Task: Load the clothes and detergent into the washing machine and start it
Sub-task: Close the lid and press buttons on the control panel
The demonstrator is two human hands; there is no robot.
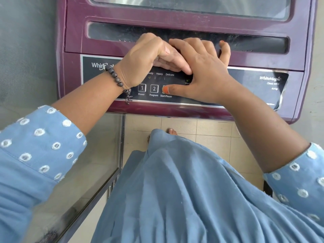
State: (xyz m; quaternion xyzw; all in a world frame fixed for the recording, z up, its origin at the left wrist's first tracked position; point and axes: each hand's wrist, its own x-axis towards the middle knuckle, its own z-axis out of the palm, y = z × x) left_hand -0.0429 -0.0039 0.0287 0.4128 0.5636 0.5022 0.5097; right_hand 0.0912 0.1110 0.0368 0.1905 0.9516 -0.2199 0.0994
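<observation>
A purple top-loading washing machine (122, 16) stands in front of me with its lid down. Its dark control panel (249, 86) runs along the front edge, with the Power button (141, 88) and the Program button (154, 88) side by side. My right hand (203, 71) lies spread across the panel and the lid, and its thumb tip presses the Start/Pause button (164, 89). My left hand (143, 57), which wears a bead bracelet, rests on the panel's upper edge with its fingers partly under my right hand. No clothes or detergent are visible.
A metal-framed glass panel (98, 146) stands close at my lower left. Beige floor tiles (210, 130) lie below the machine, where my bare foot (172, 131) shows past my blue garment. A grey wall (26, 50) is to the left of the machine.
</observation>
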